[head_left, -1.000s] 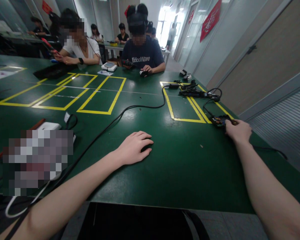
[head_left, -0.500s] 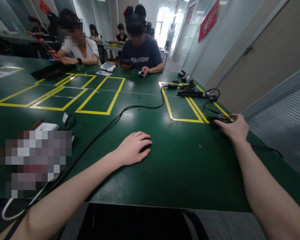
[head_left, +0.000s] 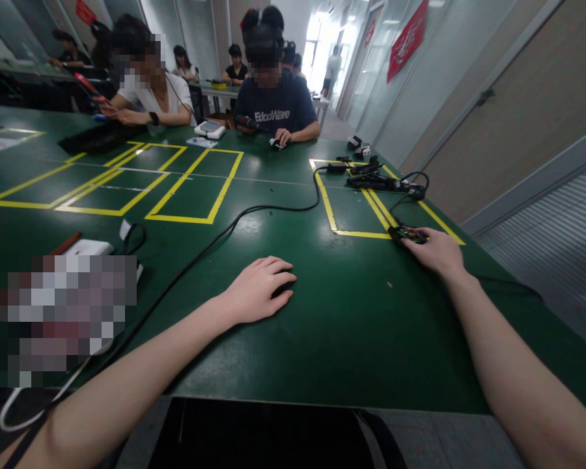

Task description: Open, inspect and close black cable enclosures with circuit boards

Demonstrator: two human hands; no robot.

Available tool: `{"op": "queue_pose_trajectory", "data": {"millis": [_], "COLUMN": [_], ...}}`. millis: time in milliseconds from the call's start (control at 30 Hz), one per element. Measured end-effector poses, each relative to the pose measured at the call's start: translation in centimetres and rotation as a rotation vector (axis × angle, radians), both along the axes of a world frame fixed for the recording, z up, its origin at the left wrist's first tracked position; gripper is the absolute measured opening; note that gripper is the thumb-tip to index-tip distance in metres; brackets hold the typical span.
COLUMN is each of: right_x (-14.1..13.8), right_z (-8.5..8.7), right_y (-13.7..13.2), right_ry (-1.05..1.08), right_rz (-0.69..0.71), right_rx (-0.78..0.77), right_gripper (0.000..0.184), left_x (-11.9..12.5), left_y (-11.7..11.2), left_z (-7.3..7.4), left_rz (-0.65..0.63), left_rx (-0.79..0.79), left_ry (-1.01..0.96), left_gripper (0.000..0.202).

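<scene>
My left hand (head_left: 261,291) lies on the green table (head_left: 322,345), palm down, its fingers slightly bent and apart, holding nothing. Farther off at the right, my right hand (head_left: 442,251) grips a small black device with coloured wires (head_left: 409,234). The thumb is on its near side, and part of it is hidden by the fingers. The device is over a yellow tape line close to the table's right side. Just beyond it lies a bundle of black cables and adapters (head_left: 381,181).
A black cable (head_left: 234,225) runs across the table past my left hand. Yellow tape rectangles (head_left: 212,220) mark the surface. A blurred-out item (head_left: 66,306) lies at the left. Across the table, a person in a dark shirt (head_left: 276,107) handles a small black-and-white part.
My right hand has moved left along the table with the wired device, toward the double tape line. My left hand has stayed in place.
</scene>
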State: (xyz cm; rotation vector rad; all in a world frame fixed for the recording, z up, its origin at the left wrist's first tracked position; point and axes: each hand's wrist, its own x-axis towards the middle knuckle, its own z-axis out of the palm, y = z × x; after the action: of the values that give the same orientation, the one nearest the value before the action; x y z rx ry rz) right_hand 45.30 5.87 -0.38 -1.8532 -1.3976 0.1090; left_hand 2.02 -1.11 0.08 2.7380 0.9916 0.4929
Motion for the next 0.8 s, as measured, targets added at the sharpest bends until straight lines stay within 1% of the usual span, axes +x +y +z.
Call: {"op": "queue_pose_trajectory", "data": {"millis": [33,67,100,133,200,333,400,433,467,533,600,700,800], "right_x": [-0.9,-2.1,-3.4,-4.8,-7.9,-13.9,-16.1,-16.9,-17.5,-18.1,-18.1,-17.8,-17.7], "right_z": [0.0,0.0,0.0,0.0,0.0,0.3,0.4,0.5,0.5,0.5,0.5,0.4,0.4], "right_y": [0.1,0.1,0.1,-0.1,-0.8,-4.0,-5.9,-6.7,-7.3,-8.1,-8.1,-7.8,-7.6], "right_ry": [-0.038,-0.121,-0.201,-0.260,-0.331,-0.336,-0.316,-0.320,-0.335,-0.352,-0.346,-0.311,-0.296], "right_rz": [-0.006,-0.001,0.044,0.123,0.342,0.928,1.131,1.196,1.241,1.282,1.279,1.248,1.227], "right_rx": [-0.046,-0.132,-0.192,-0.216,-0.177,-0.079,-0.063,-0.059,-0.044,0.002,0.048,0.084,0.105], "right_gripper": [0.023,0.020,0.022,0.026,0.031,0.029,0.027,0.024,0.022,0.023,0.025,0.026,0.026], "left_x": [0.0,0.0,0.0,-0.1,-0.1,0.0,0.1,0.2,0.2,0.2,0.1,-0.1,-0.1], "left_y": [0.0,0.0,0.0,0.0,0.0,-0.1,-0.3,-0.3,-0.4,-0.5,-0.5,-0.4,-0.3], "left_z": [0.0,0.0,-0.1,-0.1,-0.2,0.0,0.3,0.5,0.6,0.8,0.8,0.6,0.4], "left_rz": [-0.001,-0.001,-0.003,-0.002,0.006,-0.006,-0.075,-0.119,-0.159,-0.199,-0.182,-0.138,-0.116], "left_rx": [0.000,-0.004,-0.008,-0.009,0.004,0.065,0.046,0.022,-0.004,-0.044,-0.054,-0.057,-0.067], "left_ry": [-0.002,-0.002,-0.002,-0.005,-0.029,-0.180,-0.239,-0.249,-0.250,-0.229,-0.200,-0.152,-0.117], "left_gripper": [0.026,0.026,0.026,0.027,0.033,0.049,0.046,0.041,0.037,0.035,0.043,0.063,0.072]}}
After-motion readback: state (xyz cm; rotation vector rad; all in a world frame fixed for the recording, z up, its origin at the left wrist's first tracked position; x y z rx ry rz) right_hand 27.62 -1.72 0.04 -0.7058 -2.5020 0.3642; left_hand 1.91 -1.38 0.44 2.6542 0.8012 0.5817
